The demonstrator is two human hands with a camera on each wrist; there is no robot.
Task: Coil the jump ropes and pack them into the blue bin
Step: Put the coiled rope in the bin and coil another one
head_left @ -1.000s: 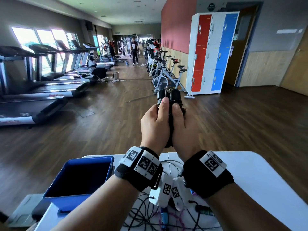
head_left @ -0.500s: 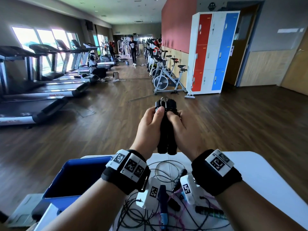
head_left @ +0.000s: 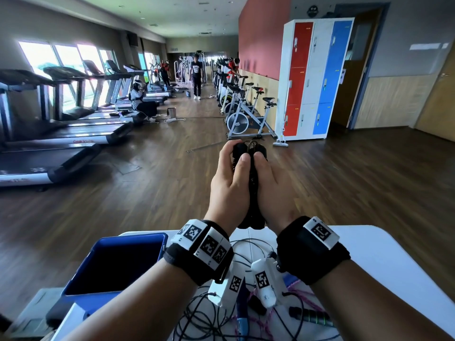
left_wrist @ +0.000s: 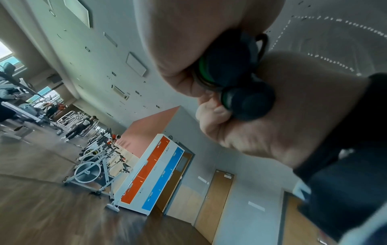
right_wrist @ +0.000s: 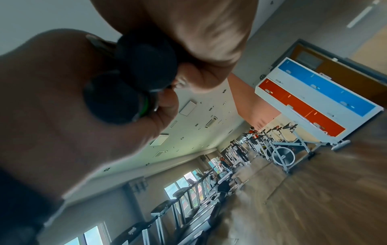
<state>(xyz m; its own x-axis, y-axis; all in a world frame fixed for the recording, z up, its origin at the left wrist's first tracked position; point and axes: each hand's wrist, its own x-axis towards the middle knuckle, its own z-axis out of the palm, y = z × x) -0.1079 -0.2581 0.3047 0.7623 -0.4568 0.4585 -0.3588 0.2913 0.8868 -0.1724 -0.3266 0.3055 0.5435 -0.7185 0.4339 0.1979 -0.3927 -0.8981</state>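
Two black jump rope handles [head_left: 251,168] stand upright side by side, lifted above the far edge of the white table [head_left: 369,254]. My left hand [head_left: 229,183] and right hand [head_left: 275,190] grip them from either side, thumbs up near the top. The left wrist view looks at the round handle ends [left_wrist: 247,102], one with a green ring, and the right wrist view has them too [right_wrist: 146,63]. How the cord runs from the handles is hidden. The blue bin [head_left: 133,238] sits at the table's left, below my left forearm, its inside dark.
Loose black rope loops [head_left: 204,313], a pink cord [head_left: 293,286], a blue handle [head_left: 242,321] and a black-and-green handle [head_left: 312,316] lie tangled on the table under my wrists. Beyond are wood floor, treadmills on the left, exercise bikes, lockers [head_left: 317,77], and a person [head_left: 197,77] standing far off.
Half a second ago more of the handles showed between my hands; my palms have now closed in round them. The distant person has walked nearer.
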